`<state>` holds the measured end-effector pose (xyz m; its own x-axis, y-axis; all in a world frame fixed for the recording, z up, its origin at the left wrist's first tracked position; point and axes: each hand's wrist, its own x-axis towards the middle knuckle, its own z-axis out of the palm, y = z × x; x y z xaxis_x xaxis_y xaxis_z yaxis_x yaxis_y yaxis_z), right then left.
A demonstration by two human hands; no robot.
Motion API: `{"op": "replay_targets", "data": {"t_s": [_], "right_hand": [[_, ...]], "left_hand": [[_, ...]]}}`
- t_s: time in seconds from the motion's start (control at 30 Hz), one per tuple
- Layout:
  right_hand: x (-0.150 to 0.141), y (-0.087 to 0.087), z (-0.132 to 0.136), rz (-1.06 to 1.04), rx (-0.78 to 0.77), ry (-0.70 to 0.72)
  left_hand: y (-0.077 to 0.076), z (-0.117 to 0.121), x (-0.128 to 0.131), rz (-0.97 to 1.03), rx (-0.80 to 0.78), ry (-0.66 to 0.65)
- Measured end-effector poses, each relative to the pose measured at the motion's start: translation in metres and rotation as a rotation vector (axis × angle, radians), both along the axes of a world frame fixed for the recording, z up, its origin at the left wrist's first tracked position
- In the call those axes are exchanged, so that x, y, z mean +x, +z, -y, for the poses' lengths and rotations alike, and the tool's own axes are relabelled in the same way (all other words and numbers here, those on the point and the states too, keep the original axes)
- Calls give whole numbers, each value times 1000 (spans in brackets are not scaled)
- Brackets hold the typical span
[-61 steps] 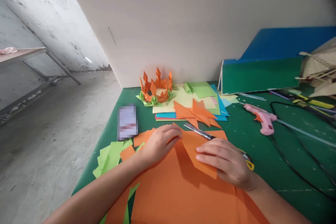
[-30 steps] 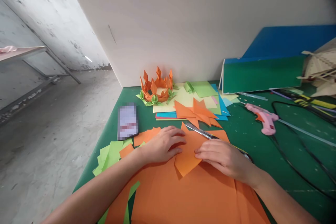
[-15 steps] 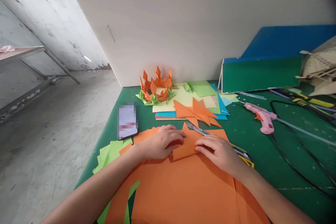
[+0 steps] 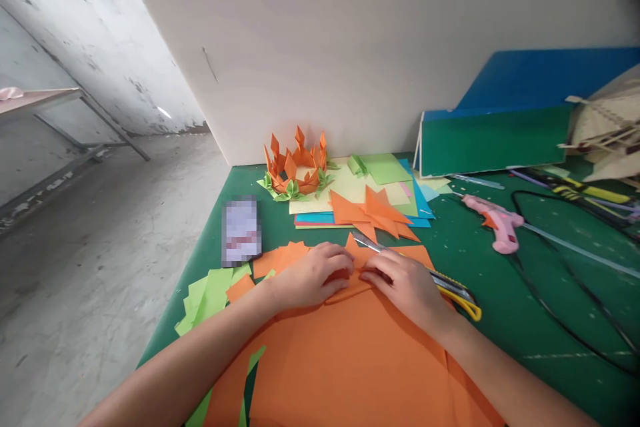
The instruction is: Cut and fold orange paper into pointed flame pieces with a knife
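A small orange piece of paper [image 4: 351, 288], partly folded, lies between my two hands on a large orange sheet [image 4: 350, 360]. My left hand [image 4: 317, 273] is closed on its left side, fingers curled and tips bent down. From the right, my right hand [image 4: 407, 283] pinches the piece with thumb and fingertips near its middle. Both hands hide part of the fold. A yellow utility knife [image 4: 453, 285] lies behind and under my right hand, its metal end showing beyond the fingers. Folded pointed orange pieces [image 4: 370, 210] lie just past my hands.
An orange paper crown with green leaves [image 4: 295, 177] stands at the back, beside stacked coloured paper [image 4: 345, 190]. A phone [image 4: 241, 232] and green paper strips [image 4: 213, 290] lie left. A pink glue gun [image 4: 500, 223] with a black cord lies right. A white board [image 4: 325, 47] rises behind.
My right hand has moved left, closer to my left hand, along the small orange paper. The paper's front part now lies flatter. The view has shifted slightly.
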<state>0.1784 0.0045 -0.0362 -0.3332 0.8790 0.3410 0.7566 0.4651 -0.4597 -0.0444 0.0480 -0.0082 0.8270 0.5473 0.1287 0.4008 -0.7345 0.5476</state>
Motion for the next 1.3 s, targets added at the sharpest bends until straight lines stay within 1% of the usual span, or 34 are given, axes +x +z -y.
{"op": "replay_targets", "data": {"t_s": [0.1, 0.2, 0.27, 0.3, 0.4, 0.47, 0.57, 0.73, 0.83, 1.03, 1.3], "right_hand": [[0, -1, 1, -9, 14, -21], [6, -1, 4, -54, 99, -8], [13, -1, 7, -32, 197, 62], [17, 0, 8, -3, 246, 119], [28, 2, 8, 94, 312, 309], [31, 5, 7, 135, 309, 378], [32, 8, 4, 145, 277, 403], [32, 11, 4, 176, 250, 415], [32, 11, 5, 202, 235, 417], [30, 12, 4, 190, 225, 408], [36, 11, 4, 233, 129, 394]], "left_hand": [[-2, 0, -1, -44, 20, -29], [-3, 0, -2, -79, 41, -33], [-3, -1, -3, -76, 58, -44], [-3, -2, -3, -72, 68, -54], [-4, -3, -4, -56, 91, -68], [-4, -3, -4, -40, 90, -59], [-5, -4, -4, -26, 73, -47], [-6, -5, -5, -36, 65, -54], [-5, -4, -5, -62, 100, -63], [-4, -2, -5, -112, 168, -71], [-6, -2, -5, -134, 171, -74]]}}
